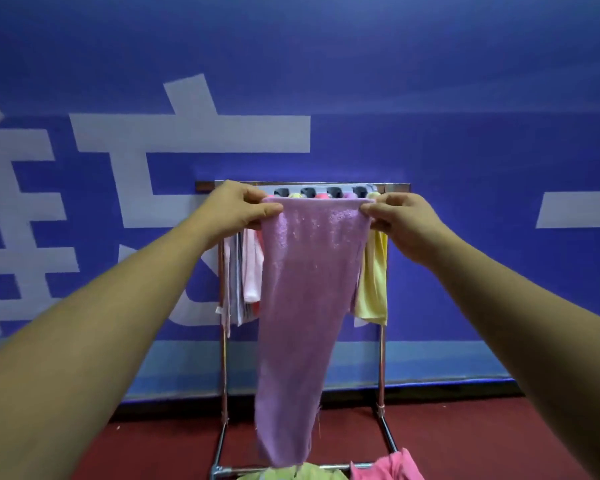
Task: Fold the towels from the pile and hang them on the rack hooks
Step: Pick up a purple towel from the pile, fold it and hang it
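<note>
Head view: purple towel (305, 306) hangs, long axis vertical.

Before the rack hooks (334, 191), lilac towel (302, 306) and hung towels (373, 271).

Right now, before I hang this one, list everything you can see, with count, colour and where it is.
purple towel: one, lilac, held up in front of the rack, hanging long
rack: one, silver metal, in front of the wall
hooks: four visible, black, along the rack's top bar
yellow towel: one, pale yellow, hanging at the rack's right end
left-side towels: several, white, grey and pale pink, hanging at the rack's left end; count unclear
green towel: one, yellow-green, bottom edge, by the rack's base
pink towel: one, pink, right of the green towel
wall: blue, white characters
floor: dark red
left hand: pinches the purple towel's top left corner
right hand: pinches its top right corner
</note>
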Demonstrator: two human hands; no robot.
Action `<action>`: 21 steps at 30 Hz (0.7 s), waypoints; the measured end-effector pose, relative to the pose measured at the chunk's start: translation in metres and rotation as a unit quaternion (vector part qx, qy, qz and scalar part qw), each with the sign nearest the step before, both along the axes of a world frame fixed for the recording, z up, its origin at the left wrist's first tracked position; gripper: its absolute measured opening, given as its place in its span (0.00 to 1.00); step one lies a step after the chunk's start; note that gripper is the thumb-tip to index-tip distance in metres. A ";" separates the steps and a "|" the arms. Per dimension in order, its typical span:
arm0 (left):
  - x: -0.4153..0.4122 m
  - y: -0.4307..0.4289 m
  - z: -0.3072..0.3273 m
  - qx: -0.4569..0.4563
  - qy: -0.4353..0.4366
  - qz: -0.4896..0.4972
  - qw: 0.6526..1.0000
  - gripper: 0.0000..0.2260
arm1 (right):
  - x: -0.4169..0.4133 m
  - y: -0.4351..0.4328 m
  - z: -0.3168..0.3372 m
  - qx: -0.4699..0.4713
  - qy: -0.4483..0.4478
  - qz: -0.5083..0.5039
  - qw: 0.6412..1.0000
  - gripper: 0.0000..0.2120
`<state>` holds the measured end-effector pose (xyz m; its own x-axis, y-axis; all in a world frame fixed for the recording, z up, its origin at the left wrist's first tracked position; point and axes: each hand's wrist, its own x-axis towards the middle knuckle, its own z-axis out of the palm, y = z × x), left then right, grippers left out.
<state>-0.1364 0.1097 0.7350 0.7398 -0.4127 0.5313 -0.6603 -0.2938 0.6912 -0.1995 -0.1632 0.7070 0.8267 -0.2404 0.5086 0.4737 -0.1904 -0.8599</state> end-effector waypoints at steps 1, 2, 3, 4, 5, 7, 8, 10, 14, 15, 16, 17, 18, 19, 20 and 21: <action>-0.001 -0.001 0.000 -0.017 -0.001 -0.004 1.000 0.06 | -0.001 0.001 -0.001 0.004 0.000 0.005 1.000 0.03; -0.001 0.000 -0.001 -0.025 -0.001 -0.007 1.000 0.07 | -0.001 0.000 -0.001 0.003 0.003 0.003 1.000 0.02; -0.002 0.001 -0.001 -0.019 -0.004 -0.010 1.000 0.09 | -0.001 -0.001 -0.003 -0.002 0.006 0.001 1.000 0.04; -0.002 0.003 -0.001 0.001 -0.008 -0.011 1.000 0.12 | -0.001 -0.003 -0.004 -0.011 0.009 -0.005 1.000 0.04; 0.000 0.005 -0.001 0.034 -0.011 -0.011 0.999 0.15 | 0.000 -0.005 -0.006 -0.026 0.011 -0.011 1.000 0.04; 0.001 0.007 -0.004 0.107 -0.018 0.009 0.994 0.16 | 0.001 -0.007 -0.010 -0.056 0.021 -0.021 0.998 0.04; 0.001 0.007 -0.006 0.117 -0.014 0.019 0.993 0.14 | 0.002 -0.006 -0.012 -0.057 0.024 -0.020 0.998 0.06; 0.000 0.005 -0.009 0.093 0.018 0.005 0.996 0.09 | 0.004 -0.004 -0.016 -0.036 0.023 -0.012 0.999 0.07; -0.002 0.006 -0.016 0.082 0.052 -0.036 0.995 0.10 | 0.008 -0.005 -0.022 -0.027 0.036 -0.019 0.999 0.08; -0.002 0.007 -0.016 0.096 0.044 -0.038 0.994 0.10 | 0.008 -0.005 -0.022 -0.039 0.046 -0.022 0.998 0.11; -0.003 0.008 -0.016 0.111 0.040 -0.045 0.992 0.09 | 0.008 -0.004 -0.022 -0.051 0.054 -0.027 0.997 0.11; -0.005 0.008 -0.016 0.120 0.048 -0.066 0.989 0.07 | 0.007 -0.004 -0.022 -0.061 0.059 -0.031 0.996 0.09; -0.007 0.008 -0.015 0.124 0.073 -0.102 0.984 0.06 | 0.007 -0.004 -0.022 -0.067 0.061 -0.037 0.995 0.07; -0.011 0.008 -0.015 0.129 0.106 -0.150 0.975 0.06 | 0.007 -0.003 -0.023 -0.070 0.062 -0.043 0.995 0.06; -0.015 0.007 -0.013 0.142 0.131 -0.193 0.962 0.07 | 0.007 -0.002 -0.023 -0.073 0.063 -0.049 0.994 0.07; -0.019 0.006 -0.012 0.163 0.140 -0.226 0.950 0.08 | 0.008 -0.001 -0.023 -0.078 0.063 -0.053 0.993 0.07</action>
<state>-0.1558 0.1157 0.7234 0.5422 -0.8304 0.1287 -0.5731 -0.2534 0.7793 -0.1920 -0.1642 0.6838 0.8606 -0.2558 0.4403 0.3337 -0.3698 -0.8671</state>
